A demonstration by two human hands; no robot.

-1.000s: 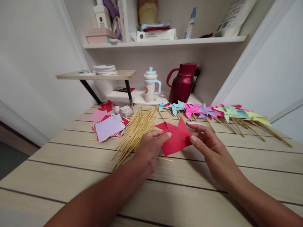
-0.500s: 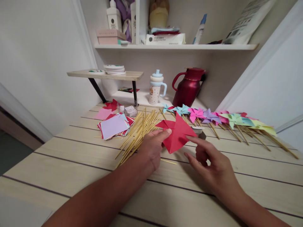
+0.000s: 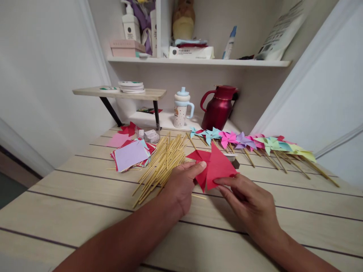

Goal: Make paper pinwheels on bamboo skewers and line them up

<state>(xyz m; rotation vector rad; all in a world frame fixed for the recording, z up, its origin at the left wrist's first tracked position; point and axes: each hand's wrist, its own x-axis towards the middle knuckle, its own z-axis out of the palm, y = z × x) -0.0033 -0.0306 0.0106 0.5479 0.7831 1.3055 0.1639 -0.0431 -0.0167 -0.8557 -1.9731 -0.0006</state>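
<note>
Logged vs prev. frame: red paper pinwheel (image 3: 217, 166) re-pinched at lower edge by right hand (image 3: 249, 200) fingertips, clamped at left by left hand (image 3: 181, 181) thumb, held low over table (image 3: 85, 196) beside bamboo sticks (image 3: 161, 158).

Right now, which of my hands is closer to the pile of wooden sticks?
Left. The left hand lies beside the stick pile, thumb on the red folded paper. The right hand is farther off, across that paper, fingers at its lower edge.
</note>
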